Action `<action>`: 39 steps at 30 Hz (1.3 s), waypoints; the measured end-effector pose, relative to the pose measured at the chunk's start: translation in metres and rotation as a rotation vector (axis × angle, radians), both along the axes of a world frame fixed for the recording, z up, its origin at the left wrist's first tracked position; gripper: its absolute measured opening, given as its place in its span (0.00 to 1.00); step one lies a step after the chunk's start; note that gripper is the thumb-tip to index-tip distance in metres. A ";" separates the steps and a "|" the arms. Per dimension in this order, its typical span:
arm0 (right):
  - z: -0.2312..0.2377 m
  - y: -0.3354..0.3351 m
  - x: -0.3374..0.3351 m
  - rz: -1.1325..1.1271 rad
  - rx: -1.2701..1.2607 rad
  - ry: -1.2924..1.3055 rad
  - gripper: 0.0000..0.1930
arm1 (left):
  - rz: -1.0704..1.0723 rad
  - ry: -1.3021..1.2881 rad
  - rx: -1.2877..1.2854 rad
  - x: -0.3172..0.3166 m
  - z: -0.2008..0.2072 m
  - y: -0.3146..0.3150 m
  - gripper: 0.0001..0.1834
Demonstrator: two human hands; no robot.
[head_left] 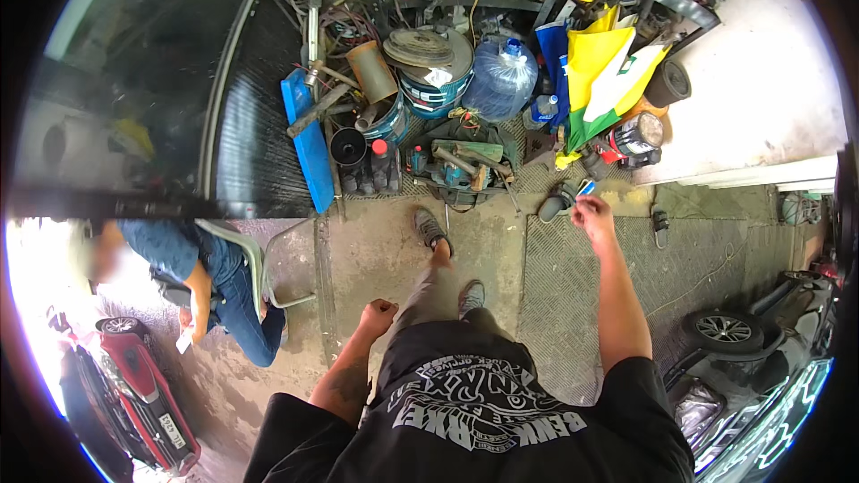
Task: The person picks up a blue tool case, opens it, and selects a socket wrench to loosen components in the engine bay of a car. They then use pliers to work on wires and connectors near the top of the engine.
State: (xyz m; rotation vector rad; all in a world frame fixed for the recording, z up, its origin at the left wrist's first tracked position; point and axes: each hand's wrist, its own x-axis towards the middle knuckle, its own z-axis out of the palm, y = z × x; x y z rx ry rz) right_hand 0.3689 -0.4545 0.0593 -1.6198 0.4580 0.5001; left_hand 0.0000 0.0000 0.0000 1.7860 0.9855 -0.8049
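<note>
My right hand (592, 216) is stretched forward over the floor with its fingers pinched together. A small blue and white object (586, 187) sticks out from its fingertips; its kind is too small to tell. Behind it on the floor lie dark slippers (553, 206). My left hand (378, 316) hangs beside my left leg with its fingers curled in; whatever may be inside them is hidden. Ahead of my feet sits a dark open tool bag (461, 161) with tools in it. Bottles (383, 165) stand left of the bag.
A blue water jug (501, 80), buckets (434, 89) and a yellow, white and green cloth or bag (613, 76) crowd the far side. At left a person (210, 286) sits on a chair (259, 268). A red car (134, 385) stands lower left, a motorcycle (725, 331) at right.
</note>
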 end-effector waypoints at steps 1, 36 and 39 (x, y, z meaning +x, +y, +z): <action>0.003 -0.005 -0.005 0.026 -0.015 -0.032 0.10 | -0.026 -0.004 0.001 -0.011 -0.008 -0.011 0.21; -0.302 0.043 0.120 0.653 -0.079 -0.388 0.15 | 0.703 -0.415 -0.262 0.391 -0.419 -0.113 0.23; -0.294 0.011 0.133 0.340 0.003 -0.140 0.15 | 0.637 -0.430 -0.217 0.393 -0.414 -0.114 0.20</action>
